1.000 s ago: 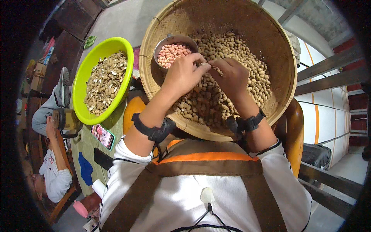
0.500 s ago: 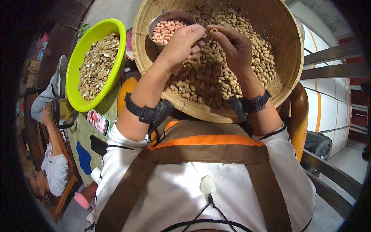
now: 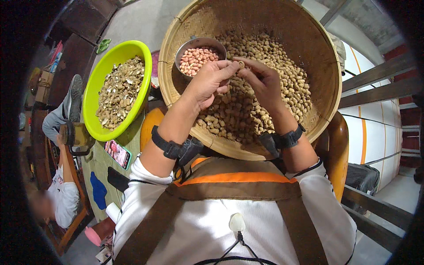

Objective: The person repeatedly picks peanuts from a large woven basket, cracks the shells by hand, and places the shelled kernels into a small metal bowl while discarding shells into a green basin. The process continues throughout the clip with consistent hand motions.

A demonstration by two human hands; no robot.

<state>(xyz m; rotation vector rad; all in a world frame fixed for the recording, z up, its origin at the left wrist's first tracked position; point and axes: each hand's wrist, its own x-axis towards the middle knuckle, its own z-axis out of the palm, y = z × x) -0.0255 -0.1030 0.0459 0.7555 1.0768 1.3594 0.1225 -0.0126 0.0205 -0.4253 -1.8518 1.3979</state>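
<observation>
Over a wide round bamboo basket [image 3: 324, 99], my two hands meet at a small peanut in its shell [image 3: 241, 65]. My left hand [image 3: 211, 83] pinches it from the left side. From the right, my right hand [image 3: 264, 84] closes thumb and finger on the same peanut. Many unshelled peanuts [image 3: 282, 75] fill the middle of the basket beneath my hands. At the basket's left inner side stands a metal bowl [image 3: 179, 56] of pink shelled peanut kernels [image 3: 197, 59], partly behind my left hand.
Left of the basket, a bright green basin [image 3: 91, 106] holds broken peanut shells [image 3: 121, 95]. A lit phone [image 3: 118, 154], a dark phone [image 3: 117, 179] and a blue cloth-like piece [image 3: 98, 191] lie on the table. Another person [image 3: 64, 198] sits at far left. Wooden slats [image 3: 375, 70] stand right.
The basket, bowl and basin appear slightly lower in view. My hands stay together at the peanut, with the left fingers now closer around it.
</observation>
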